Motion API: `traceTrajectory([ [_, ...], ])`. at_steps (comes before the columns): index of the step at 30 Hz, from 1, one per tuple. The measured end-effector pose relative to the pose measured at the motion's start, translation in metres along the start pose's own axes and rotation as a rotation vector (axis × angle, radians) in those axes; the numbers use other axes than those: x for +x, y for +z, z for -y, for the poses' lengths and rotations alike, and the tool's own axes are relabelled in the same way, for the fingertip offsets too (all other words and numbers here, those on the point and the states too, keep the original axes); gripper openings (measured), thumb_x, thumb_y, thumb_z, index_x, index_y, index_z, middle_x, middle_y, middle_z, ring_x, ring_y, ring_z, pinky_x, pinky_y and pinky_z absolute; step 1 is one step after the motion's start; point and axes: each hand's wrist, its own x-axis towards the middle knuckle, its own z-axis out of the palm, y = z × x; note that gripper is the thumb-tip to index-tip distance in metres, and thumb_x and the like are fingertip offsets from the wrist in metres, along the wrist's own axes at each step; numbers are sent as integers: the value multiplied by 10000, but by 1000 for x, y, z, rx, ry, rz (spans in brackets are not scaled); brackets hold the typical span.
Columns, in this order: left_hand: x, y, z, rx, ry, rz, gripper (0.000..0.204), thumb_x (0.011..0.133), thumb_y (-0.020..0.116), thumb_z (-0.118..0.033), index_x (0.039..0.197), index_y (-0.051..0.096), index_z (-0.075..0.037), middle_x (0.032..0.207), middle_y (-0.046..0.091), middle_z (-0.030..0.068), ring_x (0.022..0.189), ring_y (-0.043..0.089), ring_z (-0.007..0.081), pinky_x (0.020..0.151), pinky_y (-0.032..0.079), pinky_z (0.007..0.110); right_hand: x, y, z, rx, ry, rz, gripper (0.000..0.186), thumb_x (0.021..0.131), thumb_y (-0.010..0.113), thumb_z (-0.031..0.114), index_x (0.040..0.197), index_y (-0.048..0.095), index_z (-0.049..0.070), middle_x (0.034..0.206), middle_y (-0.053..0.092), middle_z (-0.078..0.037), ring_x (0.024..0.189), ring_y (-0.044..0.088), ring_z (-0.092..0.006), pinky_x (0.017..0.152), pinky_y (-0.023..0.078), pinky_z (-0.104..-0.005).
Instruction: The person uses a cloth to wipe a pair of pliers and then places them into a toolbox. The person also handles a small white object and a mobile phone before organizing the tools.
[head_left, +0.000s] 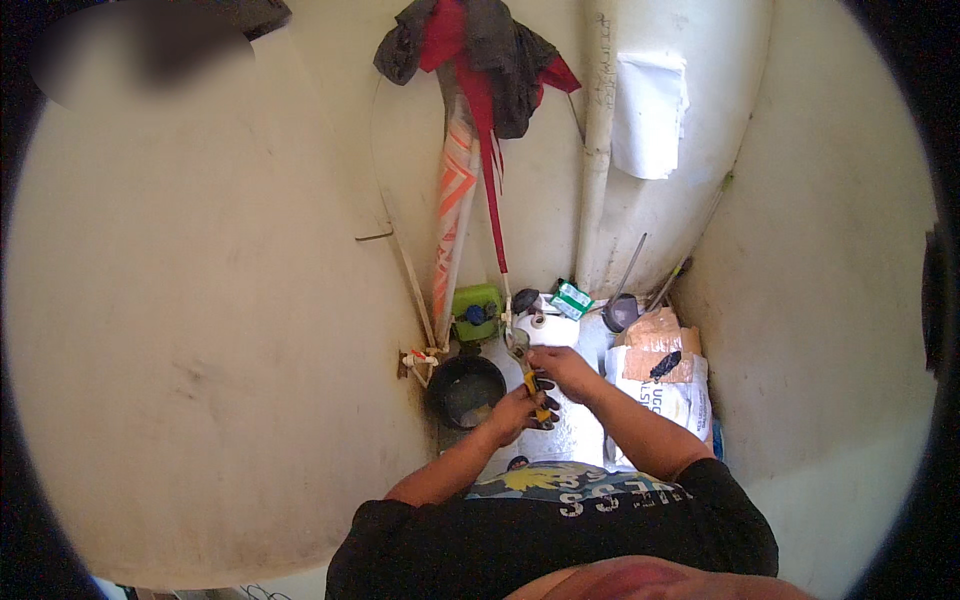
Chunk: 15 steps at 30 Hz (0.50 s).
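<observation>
In the middle of the head view, my left hand (510, 416) is closed around the yellow-and-black handle of a wrench-like hand tool (533, 384). Its silver head points away from me, toward a thin white upright pipe (507, 300). My right hand (563, 371) is bent in from the right, its fingers closed together at the tool's head. What those fingertips pinch is too small to make out. Below and left of the tool stands a round black bucket (436, 402) with something small and pale inside.
Against the back wall stand a green container (478, 303), a white jug (550, 328) and a green-and-white packet (571, 299). A white sack with cardboard (660, 350) lies at right. A wall valve (416, 359) is at left. Dark and red cloth (500, 60) hangs above; a thick pipe (596, 150) runs up.
</observation>
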Motion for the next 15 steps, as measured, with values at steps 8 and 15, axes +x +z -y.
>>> traceTrajectory([
  [8, 22, -67, -61, -34, 67, -400, 253, 1002, 583, -228, 1159, 514, -42, 914, 630, 105, 807, 662, 258, 685, 588, 449, 156, -105, 241, -722, -697, -491, 670, 905, 702, 378, 1448, 455, 73, 1328, 598, -210, 1192, 612, -281, 1001, 472, -400],
  [15, -7, -84, -58, -235, 328, -825, 267, 999, 585, -230, 1134, 502, -16, 950, 641, 135, 814, 663, 289, 716, 582, 443, 287, -105, 520, -872, -1231, -803, 781, 875, 711, 419, 1507, 370, 112, 1522, 390, -219, 1396, 417, -350, 1133, 373, -426],
])
